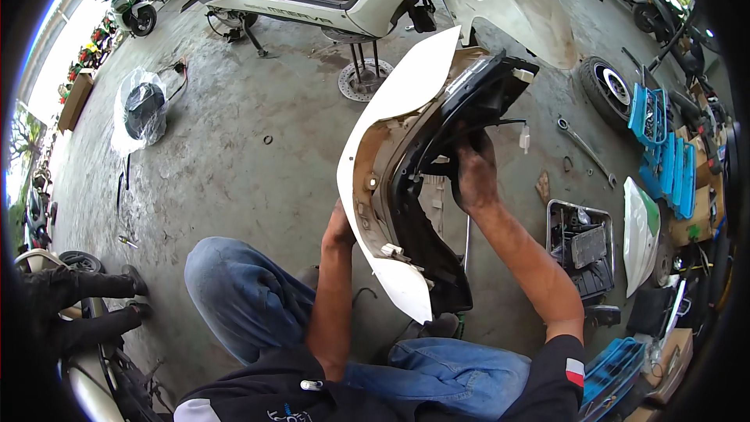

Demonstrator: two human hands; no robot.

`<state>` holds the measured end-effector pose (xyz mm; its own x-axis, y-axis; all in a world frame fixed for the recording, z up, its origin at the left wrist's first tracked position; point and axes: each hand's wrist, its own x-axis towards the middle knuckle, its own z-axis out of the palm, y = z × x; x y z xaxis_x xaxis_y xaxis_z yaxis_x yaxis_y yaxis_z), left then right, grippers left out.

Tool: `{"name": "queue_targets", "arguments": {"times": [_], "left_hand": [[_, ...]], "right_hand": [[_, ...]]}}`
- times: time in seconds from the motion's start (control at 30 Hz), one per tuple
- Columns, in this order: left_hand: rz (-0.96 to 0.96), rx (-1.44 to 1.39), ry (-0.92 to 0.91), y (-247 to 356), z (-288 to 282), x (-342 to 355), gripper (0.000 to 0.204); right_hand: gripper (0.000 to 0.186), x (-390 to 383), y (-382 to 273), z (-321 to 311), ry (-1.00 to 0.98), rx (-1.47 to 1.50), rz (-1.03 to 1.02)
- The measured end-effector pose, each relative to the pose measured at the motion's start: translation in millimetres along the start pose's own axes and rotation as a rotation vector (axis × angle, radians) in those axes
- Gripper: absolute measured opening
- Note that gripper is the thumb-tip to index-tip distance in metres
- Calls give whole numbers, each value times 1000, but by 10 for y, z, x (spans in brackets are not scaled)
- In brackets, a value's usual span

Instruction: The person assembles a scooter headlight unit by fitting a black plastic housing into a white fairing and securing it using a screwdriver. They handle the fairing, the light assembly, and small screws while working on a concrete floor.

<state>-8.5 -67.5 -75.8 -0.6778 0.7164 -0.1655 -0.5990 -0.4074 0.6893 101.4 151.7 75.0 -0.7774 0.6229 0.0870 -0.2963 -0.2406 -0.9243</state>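
Observation:
Upright in front of me is a curved white scooter fairing panel (351, 141), its tan inner side facing right. A black housing (410, 211), possibly a lamp unit, lies along that inner side. My left hand (338, 227) grips the panel's outer left edge, with the fingers hidden behind it. On the other side, my right hand (475, 172) is closed on the black housing, fingertips partly out of sight. A short wire with a white connector (525, 139) sticks out near that hand.
A white and green scooter (305, 12) stands ahead, with a brake disc (366, 78) beneath it. On the right are a wheel (605, 86), a wrench (587, 152), a metal tool tray (580, 246) and blue racks (668, 164). A plastic-wrapped part (143, 109) lies left.

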Motion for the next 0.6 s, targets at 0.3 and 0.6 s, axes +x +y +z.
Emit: {"name": "queue_targets", "arguments": {"times": [0.3,0.6], "left_hand": [[160,9,-121,-265,-460,15,51],[-10,48,-26,-651,-494,-308,49]], "right_hand": [[27,-43,250,257,147,39,38],[32,-94,266,351,105,-421,-202]]}}
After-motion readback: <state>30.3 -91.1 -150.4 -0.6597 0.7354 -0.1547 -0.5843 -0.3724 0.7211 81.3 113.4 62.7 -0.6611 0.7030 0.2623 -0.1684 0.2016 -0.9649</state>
